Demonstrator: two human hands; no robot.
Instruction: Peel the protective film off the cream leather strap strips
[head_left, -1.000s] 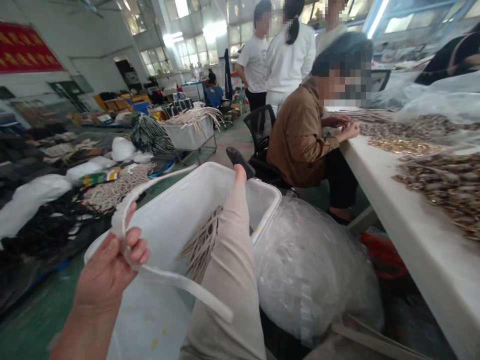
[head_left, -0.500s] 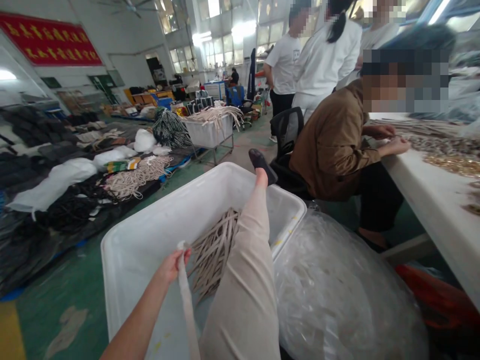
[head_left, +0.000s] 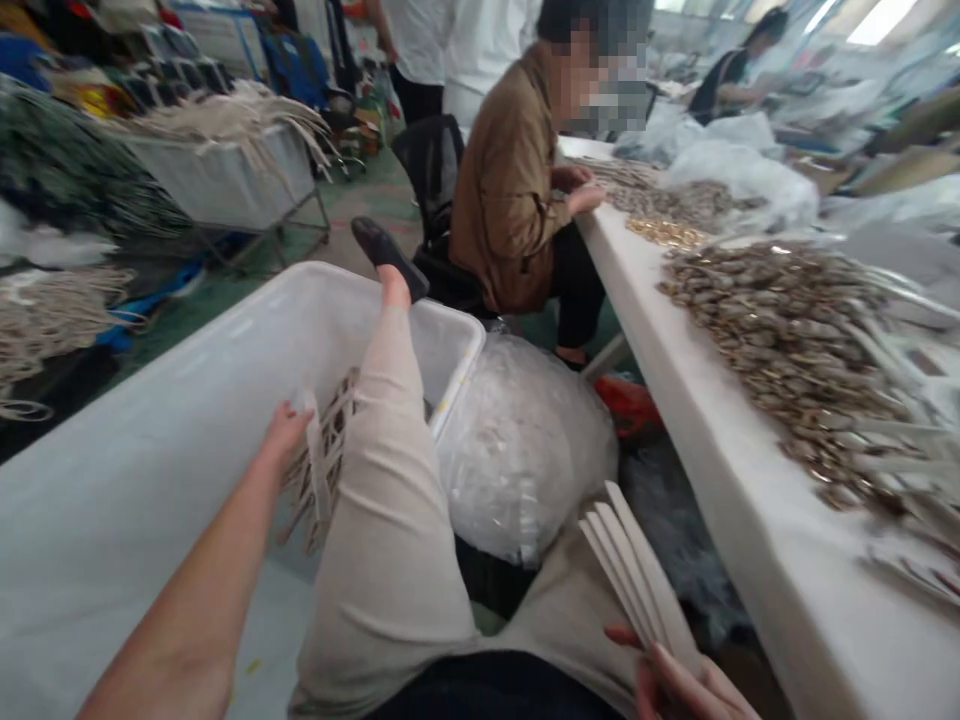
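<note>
My left hand reaches into a big white plastic bin and is closed on one cream strap, right over a pile of like straps at the bin's far end. At the bottom right my right hand grips a fan of several cream straps that point up and left. My own leg in light trousers lies across the bin, its foot in a black shoe on the far rim.
A clear plastic bag of stuff sits between the bin and a long white table heaped with small metal parts. A person in a brown jacket works seated at the table. More straps fill a bin behind.
My left hand has gone further into the bin, down to the strap pile. The view has swung right and down, so my right hand with its straps and the table now show.
</note>
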